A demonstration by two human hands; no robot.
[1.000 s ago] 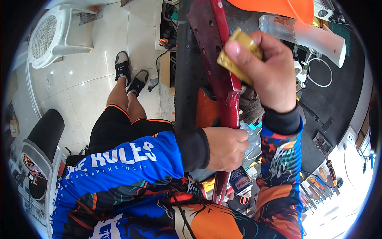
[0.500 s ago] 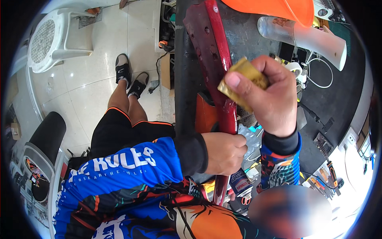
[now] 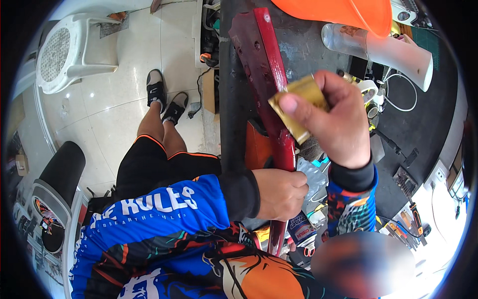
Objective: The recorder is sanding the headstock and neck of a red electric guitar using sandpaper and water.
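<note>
Red guitar neck [image 3: 284, 152], gold sheet [image 3: 295, 124]
Left hand [image 3: 280, 194] grips the neck near the surface's [image 3: 306, 55] left edge; right hand [image 3: 343, 122] pinches the sheet.

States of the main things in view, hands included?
Left hand: closed around guitar neck
Guitar neck: no strings visible, bare holes in headstock
Right hand: pinching gold sheet
Gold sheet: at the neck's edge, contact unclear
White stool: upright, unoccupied

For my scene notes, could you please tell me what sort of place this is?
Probably a repair workshop: a dark workbench, assorted hand tools and, in the left hand, what looks like a red guitar neck.
</note>
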